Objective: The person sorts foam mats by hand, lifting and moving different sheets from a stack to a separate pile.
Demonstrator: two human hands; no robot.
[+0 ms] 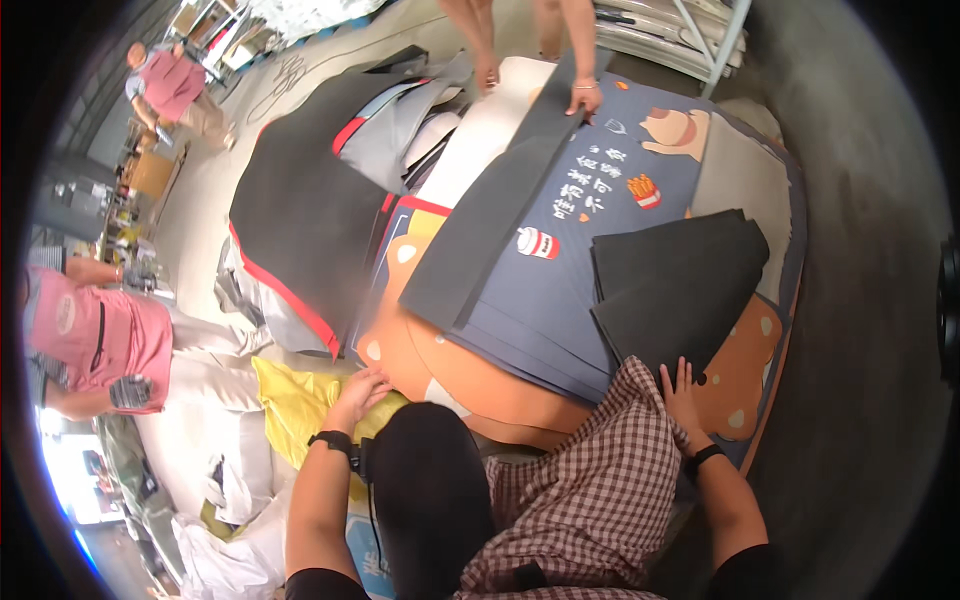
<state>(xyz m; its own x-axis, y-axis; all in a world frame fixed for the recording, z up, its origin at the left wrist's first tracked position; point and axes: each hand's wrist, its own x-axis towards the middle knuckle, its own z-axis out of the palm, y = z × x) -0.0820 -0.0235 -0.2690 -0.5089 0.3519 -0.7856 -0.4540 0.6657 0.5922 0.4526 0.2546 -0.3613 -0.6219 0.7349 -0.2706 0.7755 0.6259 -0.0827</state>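
My left hand [361, 392] is at the near left edge of an orange animal-patterned mat [490, 385], beside a yellow plastic bag [295, 405]. Its fingers are loosely bent, with nothing visible in them. With fingers spread, my right hand [682, 402] touches the near edge of a folded dark grey mat [685, 280], next to the checked cloth [610, 455] over my lap. The folded mat rests on a stack of blue printed mats [520, 300]. Across the stack, another person's hand [584, 100] holds a long dark grey strip [490, 220].
Left of the stack lies a pile of dark mats with red edging [300, 190]. Two people in pink aprons [100, 335] stand farther left. A metal rack with rolls [680, 35] is at the back, and a dark grey surface [860, 300] lies along the right.
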